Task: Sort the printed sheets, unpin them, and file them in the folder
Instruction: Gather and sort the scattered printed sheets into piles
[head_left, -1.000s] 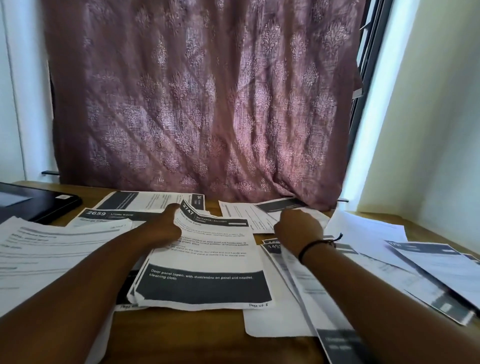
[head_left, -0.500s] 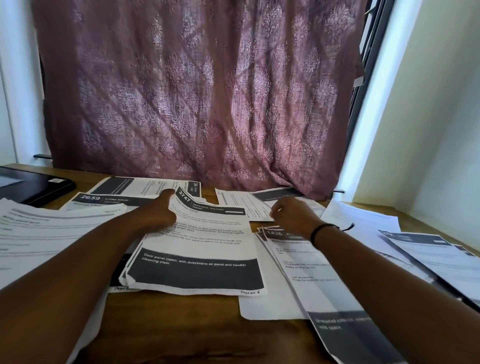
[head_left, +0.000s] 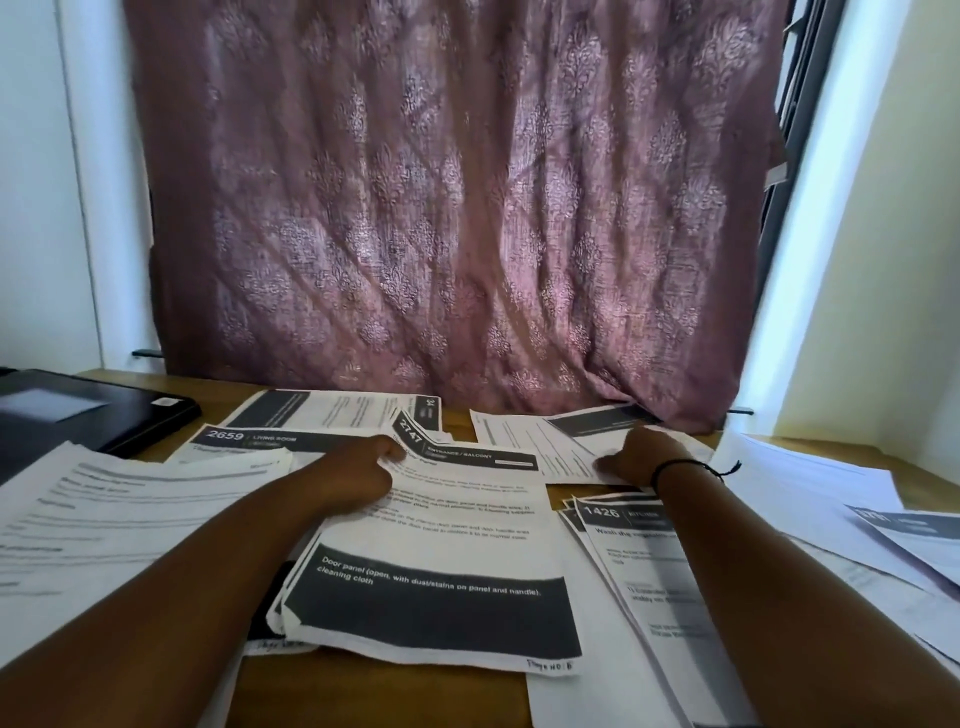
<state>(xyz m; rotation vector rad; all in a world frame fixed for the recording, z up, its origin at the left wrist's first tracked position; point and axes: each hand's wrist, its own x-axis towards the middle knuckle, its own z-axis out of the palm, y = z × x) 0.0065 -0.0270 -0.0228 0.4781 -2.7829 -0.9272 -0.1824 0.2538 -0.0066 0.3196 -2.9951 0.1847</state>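
Left hand (head_left: 358, 475) fingertips tucked under 2747 sheet (head_left: 441, 551), grip unreadable. Right hand (head_left: 641, 457) fingers hidden behind knuckles. 1426 sheet (head_left: 628, 551) half covered by forearm, print blurred. Black folder (head_left: 93, 415) cut off at nine o'clock. Sheets at four o'clock (head_left: 909, 535) run off frame.

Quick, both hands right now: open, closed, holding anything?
Left hand: fingers curled, gripping the top of sheet 2747.
Right hand: resting on the far sheet; grip cannot be told.
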